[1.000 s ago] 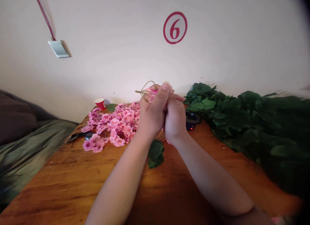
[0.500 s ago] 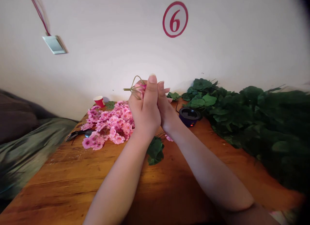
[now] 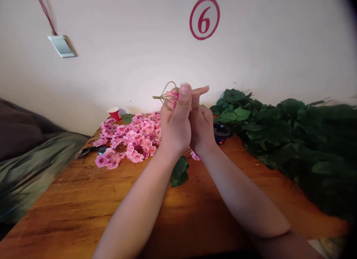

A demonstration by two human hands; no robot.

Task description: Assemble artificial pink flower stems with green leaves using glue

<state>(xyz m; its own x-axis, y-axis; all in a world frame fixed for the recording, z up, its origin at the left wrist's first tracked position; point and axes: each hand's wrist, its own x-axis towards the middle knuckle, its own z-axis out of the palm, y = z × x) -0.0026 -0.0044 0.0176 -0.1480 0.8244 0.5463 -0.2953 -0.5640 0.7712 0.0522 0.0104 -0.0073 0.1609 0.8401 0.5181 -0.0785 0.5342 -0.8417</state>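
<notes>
In the head view, my left hand [image 3: 177,123] is closed around a small artificial flower sprig [image 3: 163,97]. Its thin green stems, one of them looped, stick out to the left, and bits of pink petal show beside my thumb. Pressed against that hand is my right hand [image 3: 203,127], its fingers mostly curled; what lies between the palms is hidden. A single finger points right above the two hands. Below the hands, a green leaf cluster [image 3: 180,172] rests on the wooden table [image 3: 117,199]. A heap of pink flowers [image 3: 134,136] lies left of my hands.
To the right is a large pile of green leaves [image 3: 284,136]. A dark round pot with a red light [image 3: 222,133] stands behind my right wrist. At the back left are a red paper cup [image 3: 114,113] and dark thin tools [image 3: 88,152].
Both hands have moved slightly right with the flower sprig. My right hand's fingers are now more curled, and one finger sticks out to the right. The camera has shifted a little.
</notes>
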